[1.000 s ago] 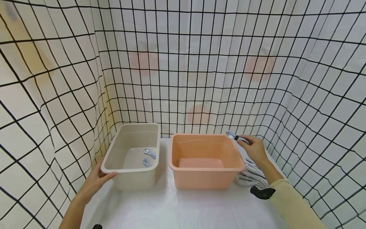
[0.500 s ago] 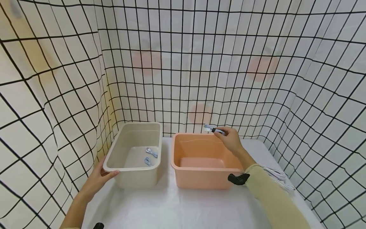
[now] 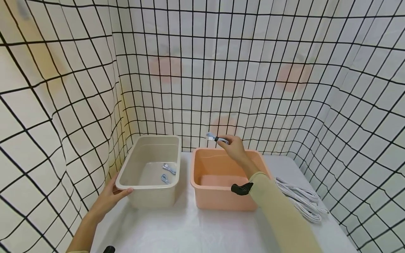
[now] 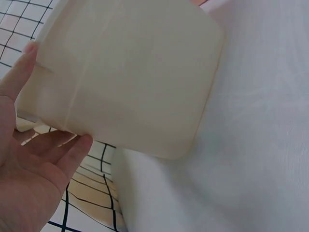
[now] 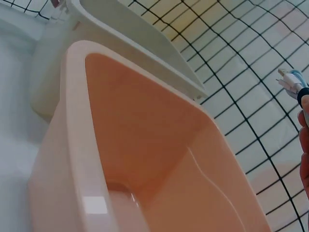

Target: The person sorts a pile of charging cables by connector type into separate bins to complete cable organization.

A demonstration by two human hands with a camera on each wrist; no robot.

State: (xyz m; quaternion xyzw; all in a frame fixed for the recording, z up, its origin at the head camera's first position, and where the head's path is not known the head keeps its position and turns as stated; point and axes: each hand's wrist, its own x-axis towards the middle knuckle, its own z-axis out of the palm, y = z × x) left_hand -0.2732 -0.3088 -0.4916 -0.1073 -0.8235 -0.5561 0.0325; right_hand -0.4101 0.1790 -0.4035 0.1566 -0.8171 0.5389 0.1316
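Note:
My right hand (image 3: pixel 233 147) pinches a bundled light-blue charging cable (image 3: pixel 212 137) with a black tie round its middle. It is held above the back of the peach bin (image 3: pixel 224 198), and the white plugs point left. In the right wrist view the cable's plugs (image 5: pixel 292 82) stick out past the fingertips at the right edge. At the near left corner of the beige bin (image 3: pixel 152 198), my left hand (image 3: pixel 105 202) grips the rim, thumb along the front and fingers round the side. Two similar cable bundles (image 3: pixel 169 169) lie inside the beige bin.
Several coiled white cables (image 3: pixel 303 200) lie on the white table (image 3: pixel 202 232), right of the peach bin. Black netting (image 3: pixel 202 80) over pale printed cloth encloses the back and both sides. A narrow gap separates the two bins.
My right hand has carried the cable bundle leftward, from the peach bin's right edge to over its back middle. The white cable coils have come into fuller view. My left hand keeps its grip.

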